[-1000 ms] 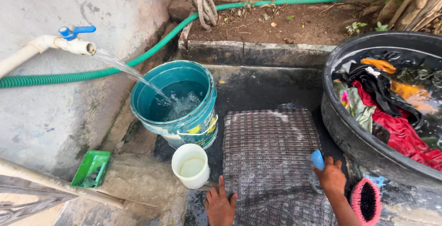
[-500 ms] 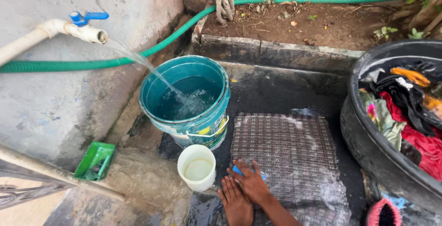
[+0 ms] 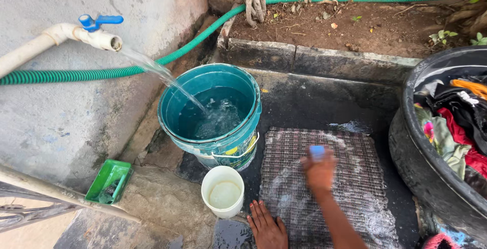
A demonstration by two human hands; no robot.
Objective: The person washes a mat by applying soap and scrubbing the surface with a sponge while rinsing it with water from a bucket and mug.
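The right hand is closed around a small blue bar of soap and presses it on the woven mat, near the middle of the mat; the hand looks blurred. The left hand lies flat and open, with fingers spread, on the wet lower left corner of the same mat, and it holds nothing. The mat is spread on the dark wet floor and white foam covers parts of it. Just beside the left hand stands a small white cup with some liquid inside. Behind the cup is a teal bucket, and water from a white tap with a blue handle falls into it. At the right there is a big black tub full of coloured clothes. A green hose runs along the wall, and a green tray lies at the left.
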